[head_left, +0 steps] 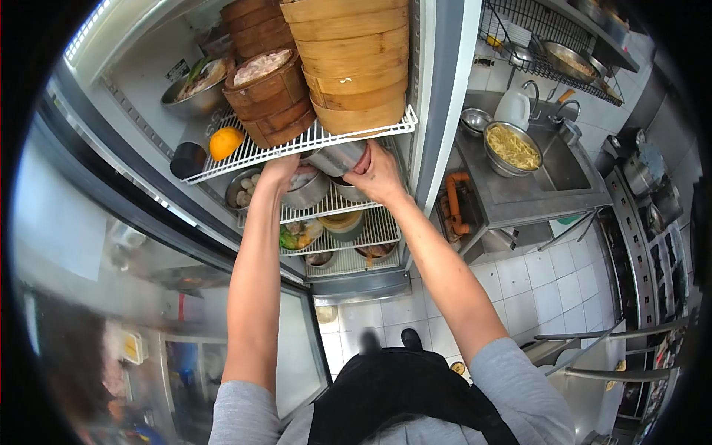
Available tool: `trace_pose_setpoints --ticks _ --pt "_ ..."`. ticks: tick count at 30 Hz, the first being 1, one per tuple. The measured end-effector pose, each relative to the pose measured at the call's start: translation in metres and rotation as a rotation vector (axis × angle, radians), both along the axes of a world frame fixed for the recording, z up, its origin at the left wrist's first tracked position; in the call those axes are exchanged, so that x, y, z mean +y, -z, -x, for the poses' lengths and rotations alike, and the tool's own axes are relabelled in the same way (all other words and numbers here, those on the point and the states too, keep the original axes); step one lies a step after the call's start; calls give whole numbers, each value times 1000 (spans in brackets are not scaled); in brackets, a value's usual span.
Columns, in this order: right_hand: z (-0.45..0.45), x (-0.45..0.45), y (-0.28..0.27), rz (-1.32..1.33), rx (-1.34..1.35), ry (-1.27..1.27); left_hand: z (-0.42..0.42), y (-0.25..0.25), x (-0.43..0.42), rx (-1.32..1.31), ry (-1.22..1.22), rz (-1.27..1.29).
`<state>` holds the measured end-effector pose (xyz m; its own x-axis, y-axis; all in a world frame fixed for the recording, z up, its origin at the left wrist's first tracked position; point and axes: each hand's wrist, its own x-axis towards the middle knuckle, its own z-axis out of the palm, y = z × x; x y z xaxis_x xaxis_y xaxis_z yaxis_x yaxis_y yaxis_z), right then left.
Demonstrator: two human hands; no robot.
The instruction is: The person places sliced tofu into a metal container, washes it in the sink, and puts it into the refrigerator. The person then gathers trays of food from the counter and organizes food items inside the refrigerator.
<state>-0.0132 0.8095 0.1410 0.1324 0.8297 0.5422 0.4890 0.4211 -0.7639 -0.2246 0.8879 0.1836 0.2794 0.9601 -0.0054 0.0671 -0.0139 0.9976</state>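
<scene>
Both my arms reach into an open fridge, beneath its upper wire shelf (259,153). There my right hand (380,176) grips the right end of a tilted steel container (331,157). My left hand (280,172) is at the left, near a steel bowl (305,193) with pale food in it. Its fingers are hidden behind the shelf edge and the wrist, so whether it also touches the container cannot be made out. Further left on the same level sits a bowl of round pale pieces (243,190).
Above my hands stand stacked bamboo steamers (356,67), a darker steamer (271,107) with pale food, and an orange (226,143). The glass fridge door (200,297) is open at left. A sink counter (512,204) with a bowl of yellow strips (513,146) is at right.
</scene>
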Motion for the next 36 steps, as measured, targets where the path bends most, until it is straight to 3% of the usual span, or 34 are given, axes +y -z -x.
trace_pose_setpoints --ticks 3,6,11,16,19,23,26,30,33,36 --pt "5 3 3 -183 -40 87 -1 -8 -5 -39 36 49" --pt "6 2 3 -51 17 49 -3 -13 -4 -9 43 31" --pt "8 2 14 -125 -3 100 0 -20 1 80 100 17" --pt "14 5 8 -8 74 82 -1 -22 4 25 122 49" --pt "15 9 8 -146 93 58 1 -19 7 30 145 20" --pt "12 9 8 -52 32 96 2 -11 18 -10 188 -5" --pt "10 11 9 -70 68 62 2 -10 17 -25 183 -4" --pt "0 11 0 145 50 -23 4 -8 27 -45 211 75" --pt "-4 16 8 -80 121 -115 4 -5 30 -44 150 93" --pt "-6 9 -8 122 76 -187 11 -3 33 -30 252 -3"
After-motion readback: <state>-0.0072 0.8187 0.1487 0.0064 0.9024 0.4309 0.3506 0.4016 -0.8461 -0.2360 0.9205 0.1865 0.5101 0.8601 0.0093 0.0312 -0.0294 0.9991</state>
